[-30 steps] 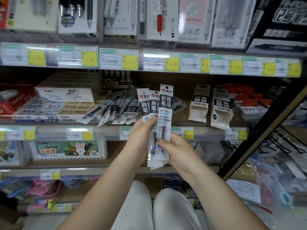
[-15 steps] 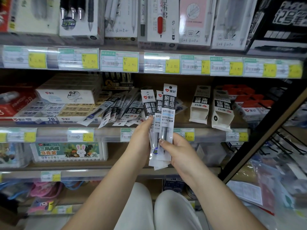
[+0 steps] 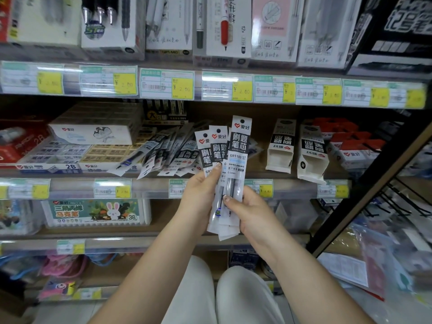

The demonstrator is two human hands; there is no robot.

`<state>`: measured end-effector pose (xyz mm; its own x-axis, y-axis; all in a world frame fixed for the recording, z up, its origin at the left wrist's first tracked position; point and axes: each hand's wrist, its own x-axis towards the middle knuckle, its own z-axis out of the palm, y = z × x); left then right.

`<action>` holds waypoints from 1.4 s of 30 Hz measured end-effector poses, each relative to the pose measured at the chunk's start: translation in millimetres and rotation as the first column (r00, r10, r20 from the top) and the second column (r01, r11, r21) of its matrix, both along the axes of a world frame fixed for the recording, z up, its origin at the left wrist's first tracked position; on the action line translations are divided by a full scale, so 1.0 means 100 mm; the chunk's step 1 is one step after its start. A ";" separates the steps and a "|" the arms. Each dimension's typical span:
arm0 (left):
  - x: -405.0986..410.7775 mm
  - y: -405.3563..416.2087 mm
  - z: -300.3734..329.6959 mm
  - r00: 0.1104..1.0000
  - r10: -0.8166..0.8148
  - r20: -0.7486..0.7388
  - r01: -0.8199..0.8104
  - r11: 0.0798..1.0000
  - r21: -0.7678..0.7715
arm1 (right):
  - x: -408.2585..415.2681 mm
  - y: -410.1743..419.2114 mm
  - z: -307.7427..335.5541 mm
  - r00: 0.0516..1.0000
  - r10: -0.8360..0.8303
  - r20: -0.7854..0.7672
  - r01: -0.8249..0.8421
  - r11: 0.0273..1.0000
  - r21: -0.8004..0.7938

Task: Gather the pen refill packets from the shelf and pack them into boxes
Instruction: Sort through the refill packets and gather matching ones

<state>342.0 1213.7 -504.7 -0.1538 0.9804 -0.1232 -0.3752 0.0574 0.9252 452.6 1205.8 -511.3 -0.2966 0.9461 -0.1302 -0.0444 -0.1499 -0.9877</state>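
I see both hands in front of the middle shelf (image 3: 149, 183), and together they hold a small fan of pen refill packets (image 3: 230, 167). The left hand (image 3: 198, 197) grips the fan from the left side, its thumb lying up across the front of the packets. The right hand (image 3: 251, 213) holds the lower part from the right, with the thumb pressed on the front packet. So the fingers of both hands are closed around the packets, not wide. At least three packets show their printed heads; more may be behind, I cannot tell.

On this shelf, just left of the held fan, a loose pile of packets (image 3: 168, 153) lies spread out and is not yet collected. To the right of the fan, two white boxes (image 3: 297, 150) lie on the same shelf with their open ends toward me. From here both seem to be empty, but I cannot see fully inside. Farther left of the pile are flat eraser boxes (image 3: 93, 134).

My judgement is that the task is at an early or middle stage. A part of the packets is gathered in the hands, the larger part remains on the shelf, and no packet is visibly packed yet. What is left: take the rest of the pile, square the bundle, and slide it into the boxes.
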 end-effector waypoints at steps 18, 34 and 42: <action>-0.63 0.32 0.14 -0.057 0.131 -0.990 -0.237 0.961 0.141 | 0.17 0.16 0.06 0.979 -0.196 -0.054 0.197 0.980 0.019; -0.69 0.31 0.21 0.100 0.337 -0.936 -0.221 0.925 0.309 | 0.16 0.17 0.04 0.973 -0.225 -0.046 0.226 0.974 0.020; -0.71 0.23 0.25 0.210 0.575 -0.791 -0.338 0.802 0.493 | 0.17 0.17 0.05 0.977 -0.210 -0.035 0.211 0.977 0.029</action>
